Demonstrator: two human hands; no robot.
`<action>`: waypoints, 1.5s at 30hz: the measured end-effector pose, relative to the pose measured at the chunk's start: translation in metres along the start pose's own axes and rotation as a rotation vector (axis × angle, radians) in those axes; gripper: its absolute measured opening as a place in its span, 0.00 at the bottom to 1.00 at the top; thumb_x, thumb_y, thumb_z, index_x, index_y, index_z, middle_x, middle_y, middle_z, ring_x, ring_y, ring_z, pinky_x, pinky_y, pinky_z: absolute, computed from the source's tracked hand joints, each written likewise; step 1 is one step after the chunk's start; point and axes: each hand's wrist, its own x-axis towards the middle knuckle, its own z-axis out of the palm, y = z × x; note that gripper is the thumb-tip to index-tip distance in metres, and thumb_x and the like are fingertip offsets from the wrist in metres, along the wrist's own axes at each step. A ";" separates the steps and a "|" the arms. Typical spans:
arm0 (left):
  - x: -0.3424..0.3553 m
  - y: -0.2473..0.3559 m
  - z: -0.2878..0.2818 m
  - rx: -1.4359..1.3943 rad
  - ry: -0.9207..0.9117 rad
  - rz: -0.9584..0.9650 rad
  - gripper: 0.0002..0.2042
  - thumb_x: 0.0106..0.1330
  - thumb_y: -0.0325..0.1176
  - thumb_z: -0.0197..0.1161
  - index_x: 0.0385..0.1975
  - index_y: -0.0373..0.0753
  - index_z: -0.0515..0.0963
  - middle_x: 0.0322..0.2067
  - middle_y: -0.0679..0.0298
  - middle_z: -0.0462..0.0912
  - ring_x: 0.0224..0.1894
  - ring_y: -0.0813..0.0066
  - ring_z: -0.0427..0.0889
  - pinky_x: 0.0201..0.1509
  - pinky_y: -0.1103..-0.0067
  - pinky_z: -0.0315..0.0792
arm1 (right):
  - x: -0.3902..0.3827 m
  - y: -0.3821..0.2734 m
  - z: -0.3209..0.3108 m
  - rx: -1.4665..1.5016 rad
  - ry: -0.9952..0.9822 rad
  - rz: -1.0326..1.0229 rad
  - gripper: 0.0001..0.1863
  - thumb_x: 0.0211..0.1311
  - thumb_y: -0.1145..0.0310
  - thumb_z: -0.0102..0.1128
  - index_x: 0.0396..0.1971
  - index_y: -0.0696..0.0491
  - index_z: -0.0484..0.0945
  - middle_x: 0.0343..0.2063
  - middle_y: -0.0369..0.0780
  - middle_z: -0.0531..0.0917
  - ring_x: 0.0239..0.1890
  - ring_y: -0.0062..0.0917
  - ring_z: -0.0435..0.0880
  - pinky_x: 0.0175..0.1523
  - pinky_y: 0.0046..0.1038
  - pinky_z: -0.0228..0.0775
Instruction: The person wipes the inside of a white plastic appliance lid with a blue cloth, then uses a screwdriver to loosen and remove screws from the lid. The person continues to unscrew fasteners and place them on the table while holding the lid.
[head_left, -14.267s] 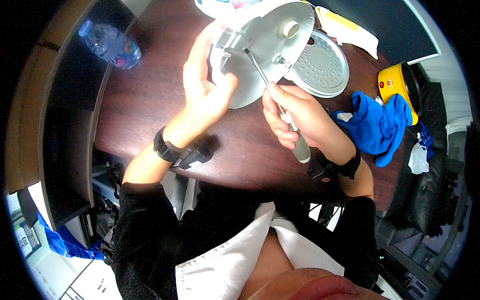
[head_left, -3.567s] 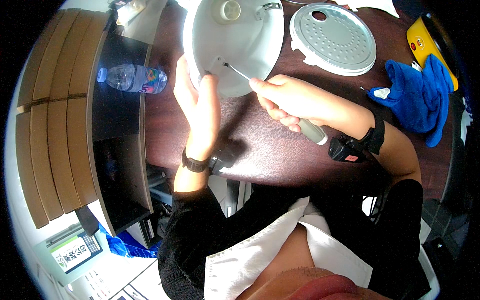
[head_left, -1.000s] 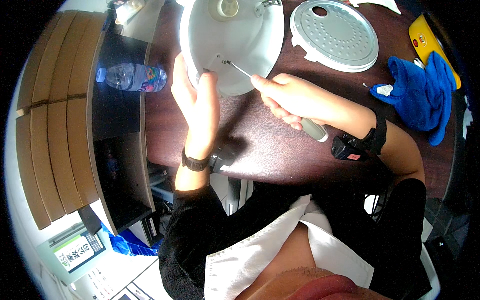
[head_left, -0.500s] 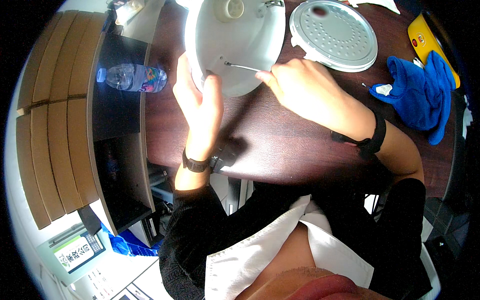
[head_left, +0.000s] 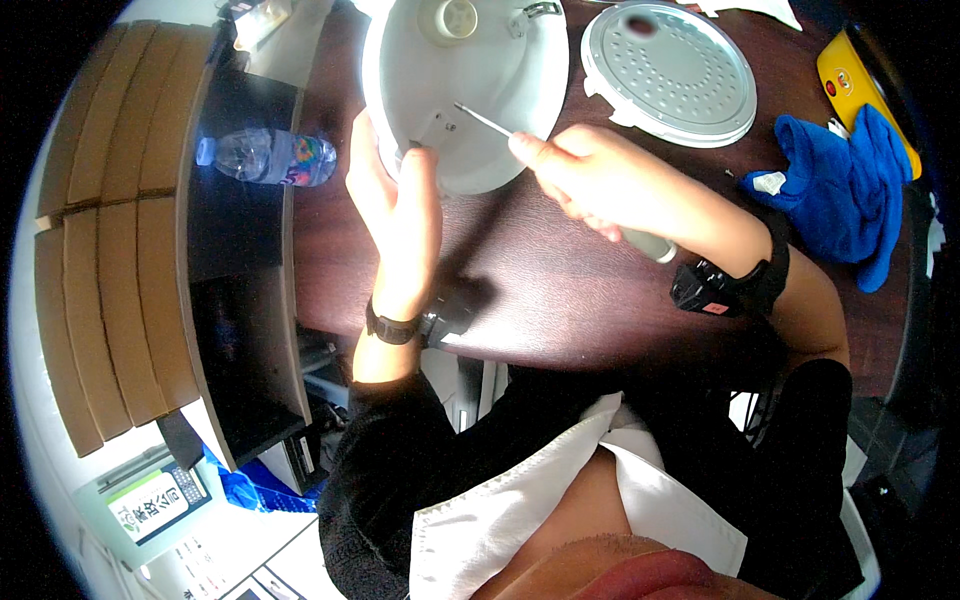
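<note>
A white, rounded hollow shell (head_left: 480,85) stands at the far middle of the table, its inside facing me. Inside it are a round cream-coloured fitting (head_left: 455,20), a metal bracket at the upper right and small dark screw holes low down. My left hand (head_left: 398,200) grips the shell's lower left rim, thumb on the near side. In my right hand (head_left: 600,175) is a screwdriver (head_left: 487,120) with a thin metal shaft and a grey handle end showing below the palm. Its tip points into the shell, above the holes and apart from them.
A round grey dimpled lid (head_left: 670,70) lies to the right on the dark wooden table (head_left: 560,290). Beyond it are a blue cloth (head_left: 840,195) and a yellow box-like thing (head_left: 850,85). A water bottle (head_left: 265,157) lies at the left, near stacked cardboard boxes (head_left: 110,220).
The screwdriver tip has moved up from a screw hole. My right hand has turned and shifted, so the grey handle now shows. The left hand stays on the rim.
</note>
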 end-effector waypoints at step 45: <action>0.000 -0.003 0.001 -0.019 0.011 0.007 0.16 0.48 0.23 0.48 0.39 0.30 0.70 0.29 0.60 0.75 0.32 0.77 0.72 0.38 0.81 0.67 | 0.008 0.021 0.014 0.267 -0.149 0.073 0.29 0.66 0.45 0.36 0.11 0.51 0.62 0.06 0.30 0.62 0.04 0.13 0.59 0.09 0.18 0.55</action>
